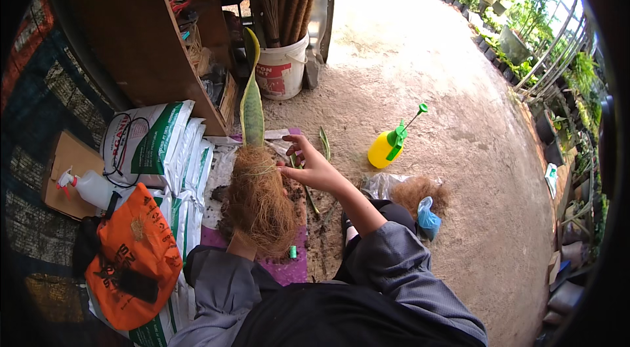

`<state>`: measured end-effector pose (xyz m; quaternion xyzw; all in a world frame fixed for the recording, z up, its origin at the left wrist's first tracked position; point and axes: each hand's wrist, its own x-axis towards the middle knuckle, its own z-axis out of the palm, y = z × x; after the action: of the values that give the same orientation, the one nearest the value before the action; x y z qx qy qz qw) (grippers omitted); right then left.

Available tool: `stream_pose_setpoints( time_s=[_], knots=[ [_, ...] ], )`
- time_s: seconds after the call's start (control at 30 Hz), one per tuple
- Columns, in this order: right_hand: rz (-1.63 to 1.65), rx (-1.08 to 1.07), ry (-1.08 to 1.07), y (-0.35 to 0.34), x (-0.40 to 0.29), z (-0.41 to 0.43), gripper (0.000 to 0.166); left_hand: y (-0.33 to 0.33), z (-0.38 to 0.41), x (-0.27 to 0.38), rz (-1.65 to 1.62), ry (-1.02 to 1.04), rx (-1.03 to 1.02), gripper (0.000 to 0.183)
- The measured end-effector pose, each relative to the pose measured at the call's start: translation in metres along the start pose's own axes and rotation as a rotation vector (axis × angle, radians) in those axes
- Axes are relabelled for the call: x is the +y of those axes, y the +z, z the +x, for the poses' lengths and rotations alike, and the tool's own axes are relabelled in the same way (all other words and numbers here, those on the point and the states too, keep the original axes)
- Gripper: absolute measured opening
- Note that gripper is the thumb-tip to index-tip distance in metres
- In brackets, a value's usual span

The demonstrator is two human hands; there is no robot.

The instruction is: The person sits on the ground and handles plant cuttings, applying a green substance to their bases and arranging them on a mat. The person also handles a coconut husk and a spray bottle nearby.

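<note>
A snake plant leaf (253,101) with yellow edges rises upright from a shaggy bundle of brown coconut fibre (261,199). My left hand (242,244) supports this bundle from beneath, mostly hidden by the fibre, with the wrist showing. At the bundle's upper right is my right hand (307,167), fingers spread and thumb close to the fibre. Pale thread crosses the upper fibre; whether any of it runs to my right hand is too fine to tell. A small green spool (293,251) lies below the bundle on a purple sheet (283,270).
Cut leaf pieces (325,143) and soil lie beyond my right hand. A yellow pressure sprayer (386,149), loose coconut fibre (418,192) and a blue plastic bag (429,218) are to the right. Stacked sacks (147,145) and an orange bag (140,258) stand left; a white bucket (283,69) stands ahead.
</note>
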<state>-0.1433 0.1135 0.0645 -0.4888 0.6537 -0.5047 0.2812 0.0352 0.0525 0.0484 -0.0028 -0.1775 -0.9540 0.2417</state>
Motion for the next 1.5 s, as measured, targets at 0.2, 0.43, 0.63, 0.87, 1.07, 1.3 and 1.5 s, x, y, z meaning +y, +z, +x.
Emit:
stream_pose_setpoints(
  time_s=[0.2,0.43,0.63,0.87,1.07,1.3,1.5],
  knots=[
    [-0.109,0.097,-0.040,0.011,-0.004,0.002,0.047,-0.049,0.020,-0.011,0.244,0.262,0.158,0.057],
    [-0.020,0.022,-0.104,0.016,0.000,0.008,0.042,-0.051,0.021,0.005,0.012,0.357,0.168,0.064],
    [0.211,-0.230,0.114,0.032,-0.021,-0.009,0.073,-0.033,0.027,0.012,0.274,0.345,0.494,0.059],
    [0.325,-0.147,-0.045,0.059,-0.003,-0.013,0.102,-0.010,0.017,0.006,0.745,0.395,0.525,0.049],
    [0.700,-0.043,0.149,0.064,0.002,-0.016,0.094,-0.024,0.010,0.029,0.604,0.116,0.301,0.057],
    [0.339,0.276,-0.015,0.062,0.007,-0.003,0.093,-0.006,0.009,0.041,1.186,0.312,0.465,0.074],
    [-0.146,0.626,-0.251,0.073,-0.012,-0.002,0.102,-0.003,0.018,0.006,1.282,0.467,0.224,0.096]
  ],
)
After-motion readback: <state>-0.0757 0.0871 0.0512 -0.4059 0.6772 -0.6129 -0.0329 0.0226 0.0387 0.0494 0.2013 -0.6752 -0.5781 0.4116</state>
